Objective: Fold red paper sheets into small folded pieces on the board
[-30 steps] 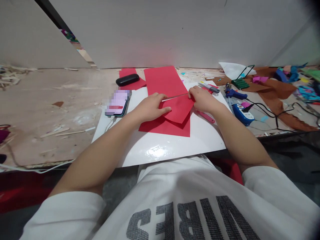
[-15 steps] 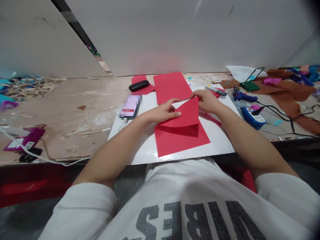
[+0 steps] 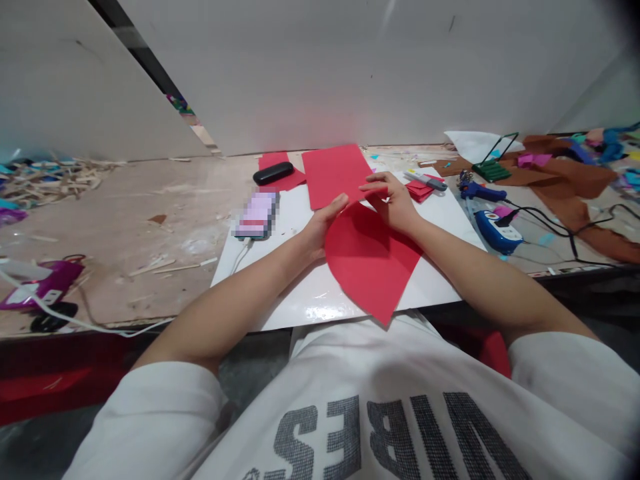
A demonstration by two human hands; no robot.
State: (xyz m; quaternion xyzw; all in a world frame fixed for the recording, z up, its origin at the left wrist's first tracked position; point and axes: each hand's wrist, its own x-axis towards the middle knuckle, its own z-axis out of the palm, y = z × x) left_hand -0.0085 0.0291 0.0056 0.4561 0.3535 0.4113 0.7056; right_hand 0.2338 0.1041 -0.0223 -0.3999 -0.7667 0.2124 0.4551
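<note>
Both my hands grip a sheet of red paper (image 3: 370, 273), which is bent into a curve with one corner pointing down towards my shirt. My left hand (image 3: 320, 230) is closed on its left side, thumb up at the top edge. At the upper right, my right hand (image 3: 395, 203) pinches the paper's top edge between its fingers. Just behind my hands lies another red sheet (image 3: 335, 175), flat on the table. A grey cutter knife (image 3: 429, 181) rests on small red paper pieces (image 3: 420, 192) beyond my right hand. Under my hands lies a white board (image 3: 293, 297).
A phone (image 3: 257, 215) on a cable and a black case (image 3: 273, 173) are at the left. To the right stand a blue glue gun (image 3: 483, 192), a blue power socket (image 3: 499, 233) with cords, and brown sheets (image 3: 575, 200). A purple socket (image 3: 47, 283) sits far left.
The red paper has been turned and lifted off the board, so its fold now shows as a curve. My left hand has shifted slightly left, and my right hand has moved a little left and upward.
</note>
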